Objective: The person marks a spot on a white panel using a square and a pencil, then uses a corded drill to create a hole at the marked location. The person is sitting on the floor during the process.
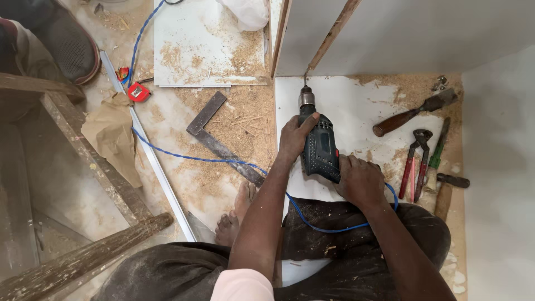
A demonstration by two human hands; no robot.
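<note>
I had both hands on the dark teal corded power drill point(319, 146). My left hand point(295, 136) was clamped round its barrel just behind the chuck, thumb laid along the top, and my right hand point(361, 179) was clenched on the rear grip near my lap. The drill lay nearly flat over the white laminate bottom panel point(356, 106), its bit pointing away from me into the corner where a thin wooden strip point(334, 34) met the upright white board point(401, 33). The tip sat right at that joint; how deep it had gone I could not tell, so I judged the hole begun at best, not finished.

The twisted blue power cord point(195, 158) ran from the drill across my knee and off over the sawdust-strewn floor, passing beside a steel try square point(220, 136). To my right, well apart from the drill, lay a wooden-handled chisel point(412, 114), red-handled pincers point(415, 161) and a green-handled screwdriver point(439, 147), all untouched. A red tape measure point(138, 92) sat far left.
</note>
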